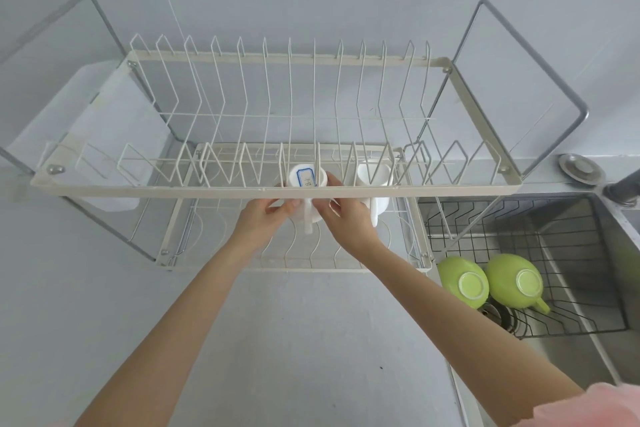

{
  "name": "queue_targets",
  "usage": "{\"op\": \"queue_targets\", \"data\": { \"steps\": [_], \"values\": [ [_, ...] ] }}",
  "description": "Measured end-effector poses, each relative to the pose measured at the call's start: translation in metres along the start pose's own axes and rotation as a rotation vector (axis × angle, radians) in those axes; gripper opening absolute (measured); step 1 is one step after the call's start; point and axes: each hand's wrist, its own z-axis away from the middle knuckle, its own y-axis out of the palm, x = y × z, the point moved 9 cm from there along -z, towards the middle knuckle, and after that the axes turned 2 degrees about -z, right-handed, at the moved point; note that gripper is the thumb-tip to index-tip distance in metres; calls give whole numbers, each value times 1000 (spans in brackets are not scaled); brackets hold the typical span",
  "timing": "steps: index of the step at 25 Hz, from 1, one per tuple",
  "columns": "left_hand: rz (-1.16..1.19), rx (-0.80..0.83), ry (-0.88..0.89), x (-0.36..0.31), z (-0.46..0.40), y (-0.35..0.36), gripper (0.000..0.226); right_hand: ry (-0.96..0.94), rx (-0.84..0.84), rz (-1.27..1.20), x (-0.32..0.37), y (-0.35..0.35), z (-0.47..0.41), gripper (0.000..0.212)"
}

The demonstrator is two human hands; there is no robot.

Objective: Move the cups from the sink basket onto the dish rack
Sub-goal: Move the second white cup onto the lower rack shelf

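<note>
A two-tier cream wire dish rack (214, 188) stands against the wall. On its lower tier an upside-down white cup (304, 180) with a blue-edged label on its base is held from both sides: my left hand (265, 217) grips its left side, my right hand (346, 215) its right side. Its handle points toward me. A second white cup (375, 177) stands upside down just to the right on the same tier. Two green cups (464, 279) (516, 279) lie base-up in the black wire sink basket (571, 288) at the right.
The steel sink (623, 270) holds the basket, with its drain (495, 314) under the green cups. A dark tap base (623, 191) and a round metal cap (580, 168) sit behind the sink. A white holder (104, 135) hangs on the rack's left end. Grey counter lies in front.
</note>
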Motion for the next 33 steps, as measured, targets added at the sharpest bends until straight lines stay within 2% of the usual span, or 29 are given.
{"op": "queue_targets", "data": {
  "steps": [3, 9, 17, 23, 26, 28, 33],
  "values": [
    [2, 10, 16, 1, -5, 2, 19, 5, -17, 6, -2, 0, -3, 48],
    [-30, -1, -18, 5, -8, 2, 33, 25, -1, 26, -5, 4, -5, 49],
    [-125, -63, -49, 5, -5, 0, 42, 64, 71, 146, -6, 7, -1, 64],
    [-231, -133, -81, 5, 12, -11, 47, 17, 28, 173, 3, -2, 21, 49],
    [-273, -124, -70, 3, 30, -11, 52, 17, 51, 198, 0, -10, 38, 57],
    [-366, -106, -51, 0, 46, -8, 55, -26, 73, 238, 2, -15, 52, 58],
    [-799, -50, 112, -27, 87, 17, 55, -144, 95, 400, 4, -36, 90, 58]
  ]
}}
